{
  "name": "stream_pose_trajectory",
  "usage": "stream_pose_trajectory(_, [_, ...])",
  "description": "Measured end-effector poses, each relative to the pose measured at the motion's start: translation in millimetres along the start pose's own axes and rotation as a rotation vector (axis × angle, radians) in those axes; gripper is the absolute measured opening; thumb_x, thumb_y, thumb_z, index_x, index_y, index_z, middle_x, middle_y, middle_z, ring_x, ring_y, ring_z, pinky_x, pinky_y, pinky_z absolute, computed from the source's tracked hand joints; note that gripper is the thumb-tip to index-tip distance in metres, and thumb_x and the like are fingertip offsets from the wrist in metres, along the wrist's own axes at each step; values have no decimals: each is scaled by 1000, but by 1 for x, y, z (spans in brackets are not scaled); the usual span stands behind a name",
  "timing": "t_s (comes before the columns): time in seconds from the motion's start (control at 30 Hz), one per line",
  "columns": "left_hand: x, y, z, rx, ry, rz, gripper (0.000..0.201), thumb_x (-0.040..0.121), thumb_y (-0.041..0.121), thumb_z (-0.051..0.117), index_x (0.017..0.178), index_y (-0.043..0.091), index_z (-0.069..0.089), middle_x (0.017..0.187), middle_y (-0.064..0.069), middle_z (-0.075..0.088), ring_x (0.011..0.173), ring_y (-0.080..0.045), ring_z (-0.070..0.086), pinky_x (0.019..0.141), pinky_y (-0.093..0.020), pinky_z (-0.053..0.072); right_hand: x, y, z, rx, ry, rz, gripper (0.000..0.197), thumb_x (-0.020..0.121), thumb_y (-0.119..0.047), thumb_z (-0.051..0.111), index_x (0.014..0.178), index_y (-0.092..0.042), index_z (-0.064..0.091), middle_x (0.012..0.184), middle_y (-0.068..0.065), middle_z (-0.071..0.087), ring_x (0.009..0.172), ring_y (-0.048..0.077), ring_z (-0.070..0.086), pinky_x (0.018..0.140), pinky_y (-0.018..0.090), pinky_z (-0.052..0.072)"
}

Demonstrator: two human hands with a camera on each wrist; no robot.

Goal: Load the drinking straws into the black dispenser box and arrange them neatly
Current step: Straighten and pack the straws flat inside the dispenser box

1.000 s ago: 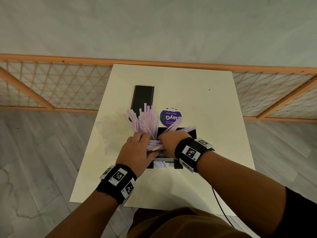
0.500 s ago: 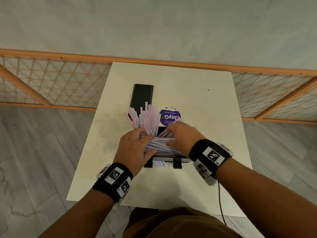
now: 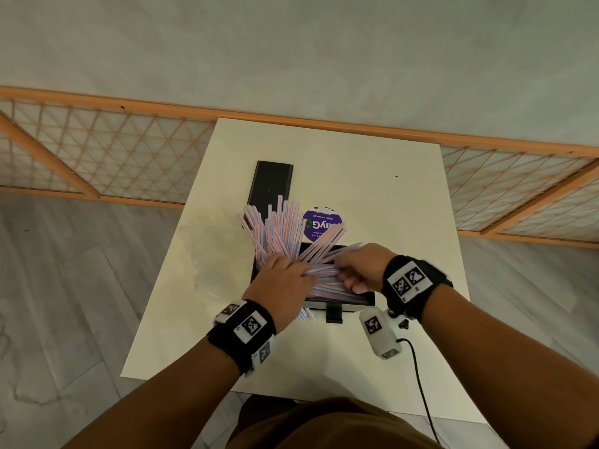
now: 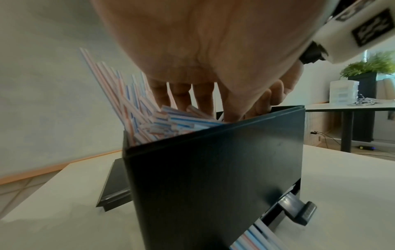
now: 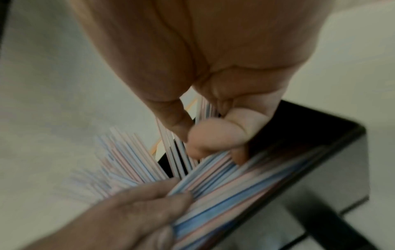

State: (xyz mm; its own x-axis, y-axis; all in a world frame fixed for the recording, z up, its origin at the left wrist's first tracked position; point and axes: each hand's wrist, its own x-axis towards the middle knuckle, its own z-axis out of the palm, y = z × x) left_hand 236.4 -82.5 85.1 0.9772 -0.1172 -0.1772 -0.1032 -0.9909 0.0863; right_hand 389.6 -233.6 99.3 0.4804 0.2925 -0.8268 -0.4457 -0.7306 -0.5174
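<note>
The black dispenser box stands open-topped near the table's middle. Many striped straws fill it; some lie lengthwise, others fan up and away at its left end. My left hand covers the straws' left ends and holds the bundle, fingers reaching down on the far side and thumb on the near side. My right hand is over the box's right half, fingers curled, pinching a few slanting straws. A few straws show in the bottom slot.
The box's black lid lies flat on the white table behind the box. A purple round label lies beside it. A cable hangs from my right wrist camera. An orange lattice fence runs behind the table.
My right hand drew back to the right, from lying spread on the straws to curling and pinching a few. My left hand stayed at the box's left end.
</note>
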Motion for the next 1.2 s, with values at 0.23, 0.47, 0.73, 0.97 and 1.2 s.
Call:
stream_pose_trajectory(0.23, [6, -9, 4, -65, -80, 45, 50, 100, 16, 50, 149, 24, 47, 156, 3, 45, 130, -26, 47, 111, -43, 39, 3, 5, 13, 441, -12, 88, 11, 95, -13, 61, 100, -7, 68, 63, 6, 57, 39, 9, 42, 39, 20, 44])
stream_pose_trajectory(0.47, [5, -9, 13, -113, -66, 59, 51, 87, 10, 50, 135, 25, 60, 146, 4, 55, 118, -26, 55, 101, -43, 47, 13, 4, 36, 541, -94, 70, 13, 90, -18, 69, 80, -12, 62, 60, 2, 57, 40, 8, 45, 35, 18, 37])
stream_pose_trajectory(0.73, [3, -6, 9, -140, 14, 33, 48, 84, 9, 63, 129, 27, 66, 135, 9, 63, 105, -27, 58, 91, -39, 52, 16, -18, 50, 333, -8, 47, 47, 70, -59, 81, 87, -17, 69, 69, 0, 65, 37, 9, 40, 36, 17, 29])
stream_pose_trajectory(0.97, [4, -6, 9, -153, 19, 25, 54, 89, 7, 58, 138, 27, 60, 136, 7, 64, 110, -30, 56, 94, -44, 51, 19, -26, 60, 266, 250, 27, 51, 81, -53, 64, 98, -5, 72, 70, 7, 75, 34, 15, 47, 42, 19, 41])
stream_pose_trajectory(1.2, [4, -6, 7, -147, 9, 25, 51, 88, 3, 61, 136, 20, 64, 147, 1, 57, 119, -32, 54, 99, -45, 50, -1, -18, 47, 186, 340, -112, 42, 87, -37, 58, 89, 1, 76, 52, 1, 67, 32, 11, 49, 36, 16, 38])
